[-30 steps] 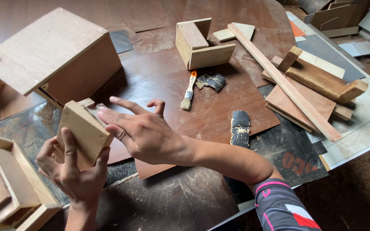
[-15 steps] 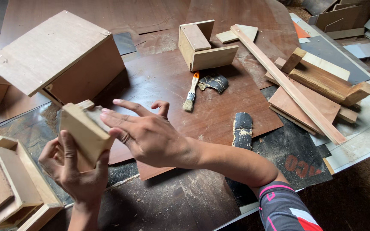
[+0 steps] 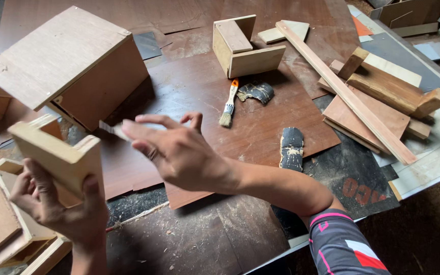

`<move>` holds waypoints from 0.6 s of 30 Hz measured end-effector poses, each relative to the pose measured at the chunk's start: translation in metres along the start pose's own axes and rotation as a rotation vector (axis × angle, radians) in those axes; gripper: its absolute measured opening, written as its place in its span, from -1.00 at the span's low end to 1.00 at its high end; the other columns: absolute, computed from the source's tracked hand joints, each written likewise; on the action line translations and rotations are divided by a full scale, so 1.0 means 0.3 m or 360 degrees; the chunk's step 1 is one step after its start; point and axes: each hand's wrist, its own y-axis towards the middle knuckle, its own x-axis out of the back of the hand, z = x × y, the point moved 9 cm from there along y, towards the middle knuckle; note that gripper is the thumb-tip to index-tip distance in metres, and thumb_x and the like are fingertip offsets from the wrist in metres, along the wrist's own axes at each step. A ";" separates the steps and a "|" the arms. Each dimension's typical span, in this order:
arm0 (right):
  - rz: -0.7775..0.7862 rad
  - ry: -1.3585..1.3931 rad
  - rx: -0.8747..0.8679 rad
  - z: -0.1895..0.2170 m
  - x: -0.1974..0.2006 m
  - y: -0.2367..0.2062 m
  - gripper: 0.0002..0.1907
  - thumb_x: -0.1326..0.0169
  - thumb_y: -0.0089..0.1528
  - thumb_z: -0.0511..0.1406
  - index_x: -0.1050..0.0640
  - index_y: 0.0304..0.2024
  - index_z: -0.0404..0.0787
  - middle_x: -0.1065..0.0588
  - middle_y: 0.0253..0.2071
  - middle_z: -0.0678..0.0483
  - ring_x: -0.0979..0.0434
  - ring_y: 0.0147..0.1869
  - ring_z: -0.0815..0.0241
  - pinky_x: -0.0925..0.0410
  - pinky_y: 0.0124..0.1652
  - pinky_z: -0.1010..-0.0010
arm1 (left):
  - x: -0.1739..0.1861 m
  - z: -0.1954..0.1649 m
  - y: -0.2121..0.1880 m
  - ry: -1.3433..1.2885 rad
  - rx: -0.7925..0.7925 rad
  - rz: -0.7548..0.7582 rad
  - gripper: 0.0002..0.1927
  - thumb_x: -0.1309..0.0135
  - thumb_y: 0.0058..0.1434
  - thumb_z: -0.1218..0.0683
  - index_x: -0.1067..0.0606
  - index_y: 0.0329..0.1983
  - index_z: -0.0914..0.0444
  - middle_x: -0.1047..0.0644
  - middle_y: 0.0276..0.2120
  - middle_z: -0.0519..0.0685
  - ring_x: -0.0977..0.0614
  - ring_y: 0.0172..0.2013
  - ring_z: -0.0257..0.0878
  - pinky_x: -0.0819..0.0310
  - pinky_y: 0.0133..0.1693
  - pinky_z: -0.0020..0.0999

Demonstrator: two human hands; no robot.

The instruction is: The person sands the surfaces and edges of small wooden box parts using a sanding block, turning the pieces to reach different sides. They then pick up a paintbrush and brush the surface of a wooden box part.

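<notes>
The left hand point(image 3: 59, 206) is gripping a small open wooden box point(image 3: 59, 155), with the fingers closed around its lower part, and is holding it up above the near left side of the desk point(image 3: 220, 239). The right hand point(image 3: 179, 153) is hovering just beside the box, fingers stretched out toward it and blurred. Something thin is sticking out from under these fingers, but I cannot tell what it is or whether the hand is clamping it.

Behind the hands, a large plywood box point(image 3: 72, 66) is standing on the desk. Farther back, a small paintbrush point(image 3: 228, 104) with an orange ferrule is lying on a brown board point(image 3: 260, 127), near a dark scrap of sandpaper point(image 3: 255, 92) and another small wooden box point(image 3: 243, 46). A long wooden strip point(image 3: 345, 94) is lying across stacked wood pieces at the right.
</notes>
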 end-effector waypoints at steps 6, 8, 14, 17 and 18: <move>-0.0058 -0.0285 0.0270 0.067 -0.017 -0.028 -0.58 0.15 0.49 -0.16 -0.43 0.32 -0.19 -0.45 0.35 0.03 -0.27 0.53 0.15 0.02 0.36 0.00 | -0.064 -0.066 -0.027 0.0032 -0.0058 0.0041 -0.16 -0.28 0.36 -0.23 -0.20 0.59 0.03 -0.24 0.15 0.11 -0.38 0.18 -0.08 -0.52 0.13 -0.13; -0.0003 -0.0448 0.0251 0.080 -0.035 -0.032 -0.57 0.11 0.44 -0.17 -0.45 0.30 -0.19 -0.48 0.32 0.05 -0.30 0.52 0.14 0.06 0.30 -0.05 | -0.081 -0.064 -0.038 -0.0065 -0.0008 0.0037 -0.18 -0.31 0.39 -0.21 -0.21 0.60 0.02 -0.24 0.17 0.09 -0.41 0.16 -0.14 -0.55 0.09 -0.25; 0.0038 -0.0239 0.0252 0.111 -0.005 -0.015 -0.56 0.10 0.46 -0.16 -0.40 0.35 -0.18 -0.43 0.39 0.02 -0.21 0.60 0.11 0.05 0.47 0.12 | -0.051 -0.075 -0.037 -0.0008 -0.0057 0.0038 -0.15 -0.32 0.40 -0.17 -0.19 0.61 0.12 -0.23 0.20 0.09 -0.39 0.13 -0.11 -0.42 0.06 -0.22; 0.0029 -0.0459 0.0239 0.108 -0.005 -0.019 -0.56 0.04 0.44 -0.14 -0.44 0.32 -0.15 -0.47 0.37 0.07 -0.26 0.57 0.18 0.07 0.37 0.13 | -0.050 -0.073 -0.036 -0.0210 0.0008 0.0049 -0.19 -0.25 0.41 -0.16 -0.20 0.60 0.14 -0.20 0.21 0.11 -0.43 0.14 -0.12 -0.47 0.07 -0.21; 0.0013 -0.0476 0.0258 0.111 -0.007 -0.023 -0.54 0.03 0.43 -0.15 -0.44 0.33 -0.17 -0.47 0.36 0.08 -0.25 0.56 0.16 0.02 0.43 0.21 | -0.052 -0.070 -0.034 -0.0246 0.0032 0.0065 -0.20 -0.23 0.39 -0.17 -0.21 0.59 0.14 -0.20 0.20 0.11 -0.45 0.15 -0.11 -0.49 0.07 -0.19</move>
